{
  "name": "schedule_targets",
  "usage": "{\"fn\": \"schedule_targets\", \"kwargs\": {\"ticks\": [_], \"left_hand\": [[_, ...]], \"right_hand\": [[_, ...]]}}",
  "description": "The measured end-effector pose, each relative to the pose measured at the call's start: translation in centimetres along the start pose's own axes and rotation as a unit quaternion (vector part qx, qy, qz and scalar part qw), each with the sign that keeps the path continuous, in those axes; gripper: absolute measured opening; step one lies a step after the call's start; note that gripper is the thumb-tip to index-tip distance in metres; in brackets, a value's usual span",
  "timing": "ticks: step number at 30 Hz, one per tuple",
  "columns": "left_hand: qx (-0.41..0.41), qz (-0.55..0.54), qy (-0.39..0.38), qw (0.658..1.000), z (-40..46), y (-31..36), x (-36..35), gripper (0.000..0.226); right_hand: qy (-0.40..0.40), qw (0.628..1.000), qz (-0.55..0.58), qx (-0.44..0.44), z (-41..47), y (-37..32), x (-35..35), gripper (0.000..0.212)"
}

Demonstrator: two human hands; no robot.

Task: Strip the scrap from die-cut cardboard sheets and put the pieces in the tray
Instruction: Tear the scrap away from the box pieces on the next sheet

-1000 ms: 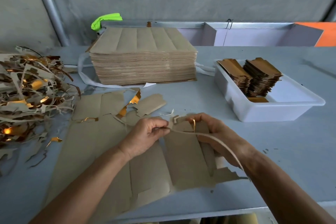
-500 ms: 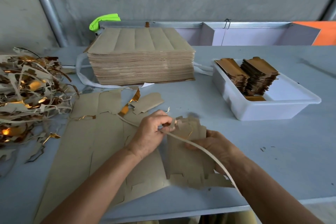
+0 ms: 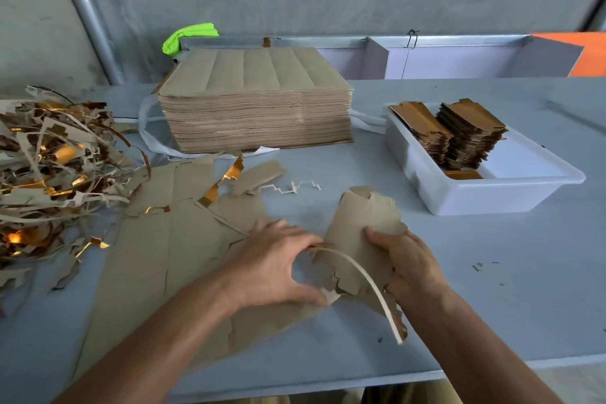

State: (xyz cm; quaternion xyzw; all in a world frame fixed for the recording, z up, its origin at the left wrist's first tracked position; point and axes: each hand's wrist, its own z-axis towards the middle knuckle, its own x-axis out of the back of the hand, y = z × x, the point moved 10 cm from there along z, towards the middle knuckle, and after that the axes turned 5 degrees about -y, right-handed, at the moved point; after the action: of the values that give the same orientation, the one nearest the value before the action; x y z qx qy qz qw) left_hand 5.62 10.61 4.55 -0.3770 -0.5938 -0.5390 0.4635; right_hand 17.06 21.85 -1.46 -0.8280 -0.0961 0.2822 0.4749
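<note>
1. Two bare hands work at the near edge of a pale blue table (image 3: 459, 272), seen from above.
2. The right hand (image 3: 411, 264) grips one brown die-cut piece (image 3: 364, 233), thumb on its upper face, fingers curled beneath. The piece is lifted off the table and bent into a curve, tilted up toward the far side.
3. The left hand (image 3: 278, 266) rests on the torn sheet (image 3: 170, 256) lying flat on the table; its fingertips pinch one long thin scrap strip (image 3: 367, 279) that arcs toward the near edge just beside the lifted piece.
4. One tall stack of uncut cardboard sheets (image 3: 255, 102) sits at the back centre, with one white strap (image 3: 147, 131) looped around its left corner.
5. One white plastic tray (image 3: 492, 193) stands to the right, well apart from the hands. Inside it are two stacks of finished pieces (image 3: 452, 131), side by side at its far end.
6. One large tangled pile of scrap (image 3: 49, 167), brown with gold foil glints, fills the left side.
7. One loose zigzag white scrap (image 3: 292, 188) lies between the stack and the hands.
8. One bright green object (image 3: 188, 36) sits behind the stack.
</note>
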Motion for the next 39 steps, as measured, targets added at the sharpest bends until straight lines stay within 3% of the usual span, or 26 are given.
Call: {"fn": "schedule_targets", "kwargs": {"ticks": [3, 7, 9, 11, 14, 18, 21, 23, 25, 27, 29, 32, 36, 39], "left_hand": [[0.014, 0.113, -0.048, 0.992, -0.1, 0.0, -1.6, 0.068], [-0.002, 0.043, -0.08, 0.996, -0.9, 0.1, -2.3, 0.023], [-0.008, 0.013, -0.085, 0.996, -1.1, 0.2, -2.3, 0.013], [-0.009, -0.033, -0.065, 0.997, -1.2, 0.4, -1.9, 0.016], [0.03, -0.129, -0.03, 0.991, -0.9, 0.6, -1.4, 0.038], [-0.03, -0.122, -0.004, 0.992, -0.7, 2.6, -1.2, 0.01], [-0.055, -0.061, 0.004, 0.997, -1.2, 2.0, -1.1, 0.017], [-0.08, -0.025, 0.025, 0.996, -1.9, 1.9, -0.4, 0.017], [-0.111, -0.066, 0.049, 0.99, -2.6, 2.2, 0.8, 0.01], [-0.084, -0.169, 0.059, 0.98, -2.7, 0.9, 1.7, 0.009], [-0.034, -0.3, 0.076, 0.95, -2.7, -1.1, 2.5, 0.021], [0.003, -0.491, 0.097, 0.866, -2.9, -3.1, 2.9, 0.037], [0.018, -0.652, 0.102, 0.751, -3.0, -4.0, 2.1, 0.048], [0.014, -0.686, 0.125, 0.716, -3.5, -4.3, 2.2, 0.048]], "right_hand": [[0.0, 1.0, 0.021, 0.014, -0.1, -0.5, -0.2, 0.011], [0.007, 0.999, 0.048, 0.023, 0.1, -1.2, 0.6, 0.014], [0.008, 0.997, 0.069, 0.02, 0.1, -1.2, 0.7, 0.014], [0.008, 0.995, 0.095, 0.016, 0.2, -1.0, 0.5, 0.015], [-0.008, 0.991, 0.134, 0.009, 0.1, -0.5, -0.6, 0.018], [-0.018, 0.986, 0.162, 0.035, 0.1, -1.0, -1.4, 0.025], [0.016, 0.98, 0.169, 0.104, 0.5, -3.4, 0.6, 0.032], [0.042, 0.979, 0.172, 0.104, 0.9, -4.3, 2.2, 0.032], [0.048, 0.985, 0.145, 0.084, 1.1, -4.6, 3.1, 0.024], [0.043, 0.993, 0.08, 0.075, 1.1, -4.7, 3.1, 0.023], [0.032, 0.994, -0.013, 0.102, 0.9, -5.3, 2.4, 0.035], [-0.002, 0.978, -0.152, 0.146, 0.3, -6.1, 0.2, 0.063], [-0.106, 0.935, -0.297, 0.164, -0.8, -5.1, -5.2, 0.035], [-0.122, 0.88, -0.439, 0.134, -1.2, -3.2, -7.5, 0.03]]}}
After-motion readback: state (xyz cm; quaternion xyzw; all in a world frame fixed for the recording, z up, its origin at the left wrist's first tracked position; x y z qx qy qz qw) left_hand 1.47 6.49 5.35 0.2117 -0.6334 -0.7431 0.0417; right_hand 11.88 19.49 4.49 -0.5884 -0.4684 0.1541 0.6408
